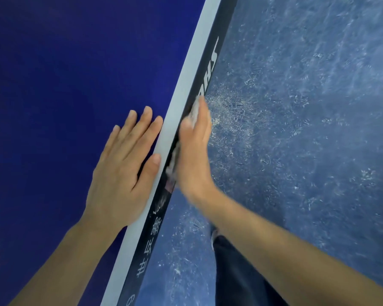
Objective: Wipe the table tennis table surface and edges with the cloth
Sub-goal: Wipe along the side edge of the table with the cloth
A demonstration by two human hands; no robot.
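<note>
The dark blue table tennis table [64,74] fills the left half of the view, with a white border line [186,85] and a black side edge [210,69] printed with white lettering. My left hand [124,168] lies flat on the tabletop, fingers spread, thumb along the white line. My right hand [195,151] presses a pale grey cloth [195,111] flat against the black side edge. The hand covers most of the cloth; bits show above the fingers and below the palm.
To the right of the table lies a scuffed blue floor [307,107] with whitish marks. My dark trouser leg [237,272] and part of a shoe [214,236] stand close beside the table edge at the bottom.
</note>
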